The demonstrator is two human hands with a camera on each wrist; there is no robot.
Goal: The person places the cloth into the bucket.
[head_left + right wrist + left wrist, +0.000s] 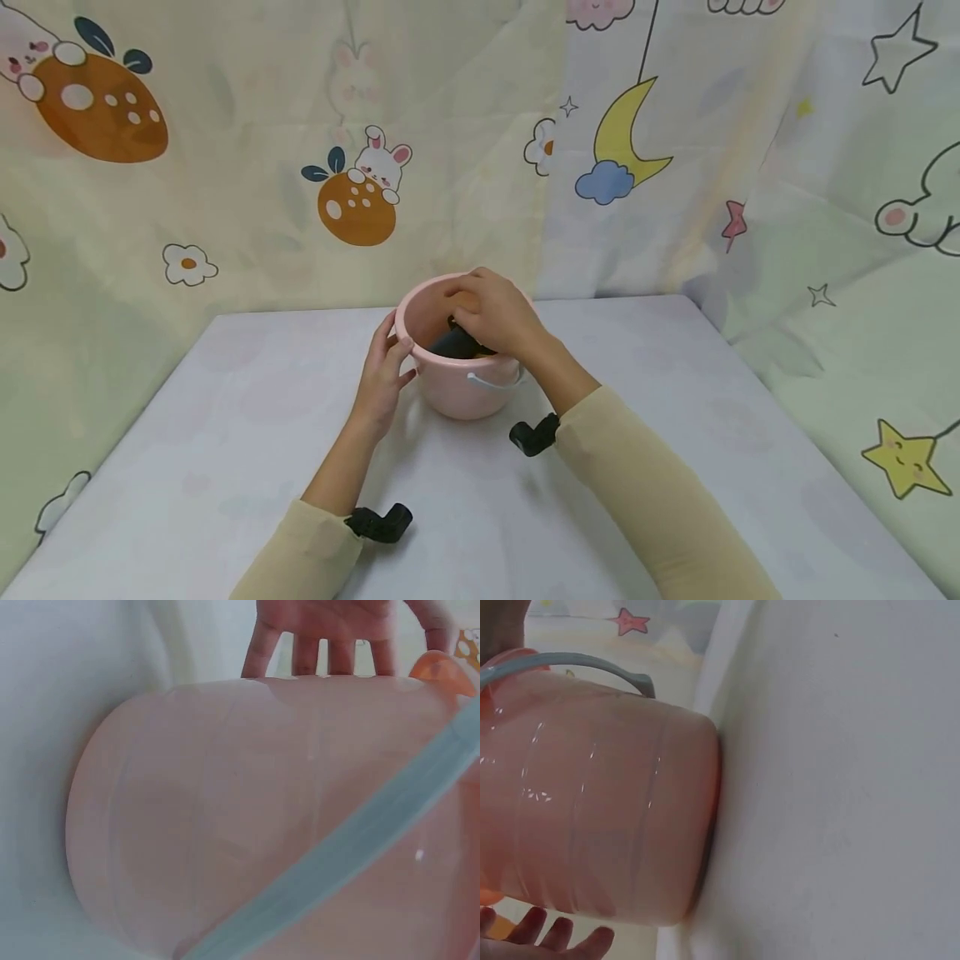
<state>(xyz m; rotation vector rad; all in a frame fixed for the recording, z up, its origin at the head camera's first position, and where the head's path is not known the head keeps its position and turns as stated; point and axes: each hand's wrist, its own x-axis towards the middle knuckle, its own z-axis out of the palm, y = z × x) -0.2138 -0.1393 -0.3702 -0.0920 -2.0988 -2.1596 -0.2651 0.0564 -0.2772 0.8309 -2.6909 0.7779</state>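
A pink bucket [467,390] stands on the table. My left hand [380,379] is at its left side, fairly straight fingers [306,656] against the outer wall and the uppermost reaching the rim. My right hand [498,312] dips into the bucket from the right, fingers bent around a dark grey, rounded object [453,343]. The palm covers much of that object, so its kind is hidden. A sliver of something orange shows beneath it. The pale blue handle [497,385] hangs down the bucket's near right side; it also crosses the right wrist view.
The bucket is on a white-covered table [300,400], toward its back edge. A patterned curtain [465,167] hangs behind and at both sides. Black wrist mounts [382,523] stick out from both sleeves.
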